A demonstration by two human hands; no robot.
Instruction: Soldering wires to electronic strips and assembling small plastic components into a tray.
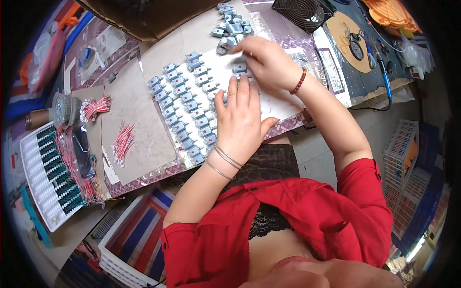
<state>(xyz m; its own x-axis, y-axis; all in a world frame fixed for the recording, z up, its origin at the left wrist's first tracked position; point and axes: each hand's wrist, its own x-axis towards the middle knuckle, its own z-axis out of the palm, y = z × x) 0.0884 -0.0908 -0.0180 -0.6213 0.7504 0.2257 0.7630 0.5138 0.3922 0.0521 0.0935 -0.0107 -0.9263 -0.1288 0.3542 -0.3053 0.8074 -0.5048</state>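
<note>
Small grey-blue motors (187, 97), many with a red dot on one end, stand in slanting rows on the pale sheet. My left hand (240, 106) lies palm down over the right-hand rows, fingers stretched out and thumb apart. It covers some of the motors, and silver bangles circle its wrist. Beyond it, a heap of loose motors (234, 28) lies at the far side. My right hand (270, 61) reaches to the heap's near edge, forefinger extended beside a motor (224, 46). Its thumb and lower fingers are mostly hidden, and no hold on a motor shows.
An open cardboard box (149, 19) stands at the back. Red-and-white wire bundles (124, 144) lie left, near a white tray (36, 177) of dark green strands. A black fan (300, 13), a round tan board (349, 42) and a blue soldering iron (385, 79) are at right.
</note>
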